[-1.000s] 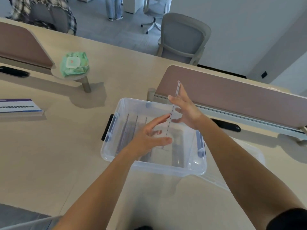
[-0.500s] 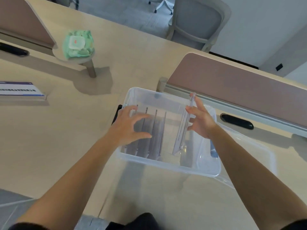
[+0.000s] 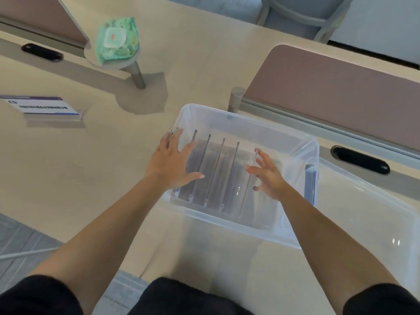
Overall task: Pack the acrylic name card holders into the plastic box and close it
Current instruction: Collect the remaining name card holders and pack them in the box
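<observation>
Head view: the clear box (image 3: 250, 123) sits open on the table (image 3: 91, 178). Five holders (image 3: 214, 172) stand on their edges in a row inside it. The left hand (image 3: 172, 160) rests flat on the box's left rim with straight fingers, holding nothing. The right hand (image 3: 268, 176) is inside the box with its fingers spread wide, by the last holder on the right; I cannot tell if they touch it. The lid (image 3: 375, 223) lies just beside the box on the right.
</observation>
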